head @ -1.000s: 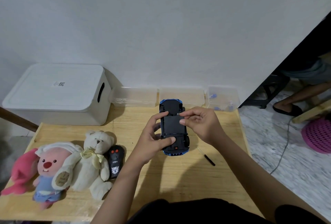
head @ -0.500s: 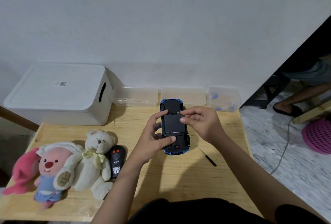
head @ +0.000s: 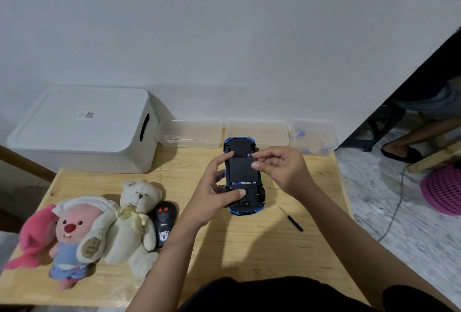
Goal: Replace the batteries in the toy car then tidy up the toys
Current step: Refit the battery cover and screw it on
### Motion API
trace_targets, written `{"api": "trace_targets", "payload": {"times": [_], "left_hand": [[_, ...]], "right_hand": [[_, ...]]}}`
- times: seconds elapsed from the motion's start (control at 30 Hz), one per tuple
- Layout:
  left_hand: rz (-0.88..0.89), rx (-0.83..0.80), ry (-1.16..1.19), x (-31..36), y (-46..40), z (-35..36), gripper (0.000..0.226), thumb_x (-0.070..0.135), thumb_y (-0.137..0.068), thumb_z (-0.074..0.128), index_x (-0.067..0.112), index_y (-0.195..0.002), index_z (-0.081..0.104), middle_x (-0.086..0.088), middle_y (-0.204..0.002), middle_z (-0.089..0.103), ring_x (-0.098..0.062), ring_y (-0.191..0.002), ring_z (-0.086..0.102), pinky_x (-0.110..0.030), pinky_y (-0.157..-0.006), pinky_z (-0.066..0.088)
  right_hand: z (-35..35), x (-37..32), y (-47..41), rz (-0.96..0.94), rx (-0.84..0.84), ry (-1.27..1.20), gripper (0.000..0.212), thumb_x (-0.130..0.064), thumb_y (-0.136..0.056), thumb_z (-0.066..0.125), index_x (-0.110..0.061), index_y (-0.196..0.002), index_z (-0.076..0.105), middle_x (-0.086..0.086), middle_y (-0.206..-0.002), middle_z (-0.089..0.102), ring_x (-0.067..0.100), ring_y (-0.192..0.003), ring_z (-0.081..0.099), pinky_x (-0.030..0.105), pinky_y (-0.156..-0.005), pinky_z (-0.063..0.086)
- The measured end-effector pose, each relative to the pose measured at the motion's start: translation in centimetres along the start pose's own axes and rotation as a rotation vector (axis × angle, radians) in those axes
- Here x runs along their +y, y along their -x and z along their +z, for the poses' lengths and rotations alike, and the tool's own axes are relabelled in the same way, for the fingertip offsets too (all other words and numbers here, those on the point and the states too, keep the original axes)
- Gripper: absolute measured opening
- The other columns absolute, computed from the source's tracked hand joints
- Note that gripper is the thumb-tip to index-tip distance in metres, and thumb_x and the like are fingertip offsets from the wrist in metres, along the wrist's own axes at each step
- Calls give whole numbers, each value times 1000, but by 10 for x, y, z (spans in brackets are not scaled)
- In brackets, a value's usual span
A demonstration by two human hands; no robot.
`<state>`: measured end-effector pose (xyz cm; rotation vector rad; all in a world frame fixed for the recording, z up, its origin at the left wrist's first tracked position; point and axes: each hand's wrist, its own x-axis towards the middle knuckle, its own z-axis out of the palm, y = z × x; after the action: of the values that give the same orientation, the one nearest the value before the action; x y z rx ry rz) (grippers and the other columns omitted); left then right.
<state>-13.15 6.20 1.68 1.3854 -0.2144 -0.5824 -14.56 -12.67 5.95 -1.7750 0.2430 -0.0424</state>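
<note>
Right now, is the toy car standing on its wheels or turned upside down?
Upside down. The car shows its flat black underside, with the wheels at its sides. The left hand grips it; the right hand pinches the battery cover.

- Blue toy car (head: 243,177): upside down, black underside up, battery cover (head: 241,169) slightly lifted, near the desk's far edge.
- Plush toys (head: 99,227): at the left edge.

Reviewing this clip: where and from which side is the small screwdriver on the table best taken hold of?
Probably by the black handle, the thicker near end of the screwdriver, coming from above with a fingertip pinch across it. It lies flat on the wooden table, thin shaft pointing away, just right of the toy car, with bare wood around it.
</note>
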Motion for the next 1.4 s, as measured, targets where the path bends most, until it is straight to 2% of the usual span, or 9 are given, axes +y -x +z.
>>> {"api": "trace_targets", "payload": {"times": [0.17,0.3,0.57,0.67,0.77,0.87,1.07,1.2,1.4], "left_hand": [[-2,6,-7,-1,0,-2,79,19,-62,80,41,-130,45,-15,-125,55,-25,-87,66,-42,-72,57],[0,27,-16,-3,1,-2,75,19,-61,81,37,-126,48,-16,-123,57,-29,-93,66,-47,-78,57],[1,62,-22,-3,2,-2,71,19,-59,81,33,-123,52,-15,-118,60,-30,-94,66,-48,-78,58],[-10,70,-46,-4,3,-1,71,21,-59,81,37,-122,52,-10,-117,61,-29,-94,65,-49,-79,57],[-12,69,-72,-4,3,0,71,22,-59,81,39,-121,52,-8,-120,61,-34,-99,63,-51,-82,57],[-4,72,-92,-3,3,1,69,22,-60,80,41,-121,52,-7,-120,61,-35,-105,61,-53,-84,55],[-9,65,-106,-1,3,2,71,24,-61,79,41,-123,50,-6,-120,60,-32,-100,64,-52,-83,56],[-10,60,-93,-2,3,1,74,23,-60,79,43,-125,49,-8,-120,60,-22,-87,67,-43,-77,58],[20,62,-133,-1,2,3,70,22,-64,76,43,-125,49,-4,-121,61,-30,-103,62,-47,-86,55]], "right_hand": [[0,-2,-1,1,-22,13,25,0,-73,76,-23,-80,71,18,-83,71,30,-76,67,33,-77,58],[0,-3,-1,5,-54,63,20,0,-74,75,-16,-84,72,3,-79,70,11,-68,66,16,-68,54],[3,4,1,-30,-24,229,18,-9,-75,76,-15,-92,73,-2,-80,66,11,-69,59,22,-70,52],[5,1,0,35,-23,238,15,-9,-76,76,-14,-90,73,-4,-74,65,3,-62,57,15,-66,51],[4,-2,-3,133,-9,182,11,-8,-75,76,-11,-85,73,3,-75,69,6,-65,63,19,-68,54],[3,-6,-5,194,-17,118,10,-6,-75,76,-10,-83,72,1,-70,67,-2,-55,61,11,-54,47],[2,-8,-5,271,-17,45,8,-8,-76,75,-13,-81,71,2,-74,69,9,-64,63,20,-59,51],[3,-5,-4,220,12,89,8,-8,-75,76,-11,-81,73,4,-73,69,7,-61,63,12,-51,48],[6,-2,-3,157,25,86,8,-6,-78,73,-13,-80,71,6,-68,67,8,-56,63,17,-57,52]]}}
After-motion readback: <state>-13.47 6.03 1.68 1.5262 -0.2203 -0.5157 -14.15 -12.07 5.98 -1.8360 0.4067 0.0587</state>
